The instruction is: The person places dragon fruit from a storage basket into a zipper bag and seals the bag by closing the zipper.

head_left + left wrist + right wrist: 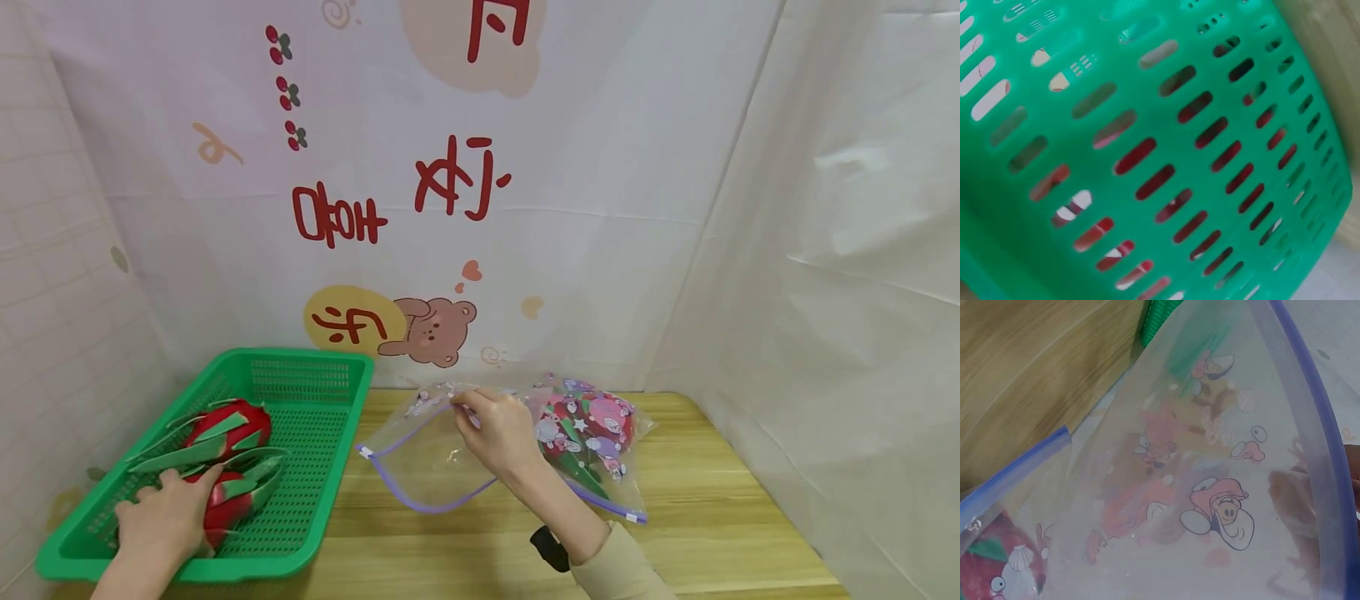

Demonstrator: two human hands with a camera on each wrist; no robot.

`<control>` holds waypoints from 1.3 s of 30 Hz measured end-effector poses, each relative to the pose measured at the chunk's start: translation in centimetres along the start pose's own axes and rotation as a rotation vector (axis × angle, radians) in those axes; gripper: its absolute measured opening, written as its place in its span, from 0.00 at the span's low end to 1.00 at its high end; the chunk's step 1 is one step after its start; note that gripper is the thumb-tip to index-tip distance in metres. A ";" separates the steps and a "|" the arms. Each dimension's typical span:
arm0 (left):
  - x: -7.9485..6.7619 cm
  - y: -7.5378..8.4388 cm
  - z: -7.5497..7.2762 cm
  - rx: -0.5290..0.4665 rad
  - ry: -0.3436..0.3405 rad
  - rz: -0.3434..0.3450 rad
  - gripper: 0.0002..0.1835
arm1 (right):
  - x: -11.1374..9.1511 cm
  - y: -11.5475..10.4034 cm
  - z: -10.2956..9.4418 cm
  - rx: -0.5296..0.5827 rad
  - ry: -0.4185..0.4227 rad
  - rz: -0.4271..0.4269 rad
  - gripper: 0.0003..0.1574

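In the head view my left hand (163, 515) reaches into the green basket (348, 467), thumb and fingers spread around the nearer dragon fruit (228, 504), a red one with green leafy scales. Behind it lies another dragon fruit (228, 429). My right hand (498, 433) pinches the upper edge of a clear zip bag (427, 458), whose purple-rimmed mouth gapes toward me. The right wrist view shows cartoon prints on that bag (1216, 512) close up. Only the basket's slotted wall (1147, 150) fills the left wrist view, with red showing through; the left hand is hidden there.
A filled zip bag (588, 433) with red and green contents lies to the right, partly behind the right hand. Both bags rest on a wooden table (720, 500). A printed cloth (600, 167) hangs behind, with pale cloth walls at both sides.
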State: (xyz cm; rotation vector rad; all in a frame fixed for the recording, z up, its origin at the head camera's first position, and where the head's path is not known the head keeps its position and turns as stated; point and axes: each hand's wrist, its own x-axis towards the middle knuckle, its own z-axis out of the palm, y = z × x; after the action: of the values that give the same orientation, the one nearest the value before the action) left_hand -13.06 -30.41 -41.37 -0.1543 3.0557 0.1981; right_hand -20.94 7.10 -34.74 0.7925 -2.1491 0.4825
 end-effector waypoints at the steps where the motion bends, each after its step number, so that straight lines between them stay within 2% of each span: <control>1: 0.0 0.0 0.0 0.018 -0.001 0.001 0.56 | 0.0 0.0 0.0 0.006 -0.004 -0.001 0.06; 3: 0.1 -0.1 0.1 0.042 0.006 0.005 0.59 | 0.1 0.0 0.0 0.015 -0.009 -0.002 0.06; 5: 0.0 -0.3 0.1 0.050 0.042 0.010 0.61 | 0.1 0.0 -0.1 0.023 -0.009 0.000 0.05; 9: 0.1 -0.7 0.1 0.002 0.099 0.032 0.61 | 0.0 0.0 0.0 0.028 -0.006 0.012 0.06; 13: 0.6 -1.2 0.4 -0.112 0.052 0.058 0.60 | 0.0 0.0 0.0 0.036 -0.003 0.020 0.07; 16: 1.1 -1.6 0.6 -0.152 0.023 0.078 0.61 | 0.0 0.0 0.1 0.043 0.003 0.025 0.07; 19: 1.1 -1.6 0.6 -0.149 0.065 0.100 0.61 | 0.1 0.0 0.1 0.042 0.012 0.030 0.07; 25: -0.1 -0.7 0.4 -0.205 0.291 0.145 0.54 | 0.2 -0.1 0.3 0.034 0.020 0.028 0.07; 30: -1.6 0.5 -0.3 -0.265 0.560 0.217 0.54 | 0.0 0.0 0.4 0.039 0.030 0.002 0.05; 34: -3.0 1.9 -1.1 -0.275 0.758 0.317 0.56 | -0.1 0.1 0.5 0.058 0.049 -0.016 0.06; 37: -4.0 3.0 -1.5 -0.296 0.856 0.411 0.52 | -0.2 0.1 0.5 0.070 0.063 -0.030 0.06; 39: -4.6 3.7 -1.8 -0.321 0.899 0.477 0.49 | -0.2 0.1 0.5 0.068 0.071 -0.040 0.07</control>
State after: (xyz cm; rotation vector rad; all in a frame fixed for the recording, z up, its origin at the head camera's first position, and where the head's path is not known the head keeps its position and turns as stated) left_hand -9.02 -26.51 -38.78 0.6589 3.8519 0.8577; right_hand -21.23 6.95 -35.23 0.8415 -2.0570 0.5573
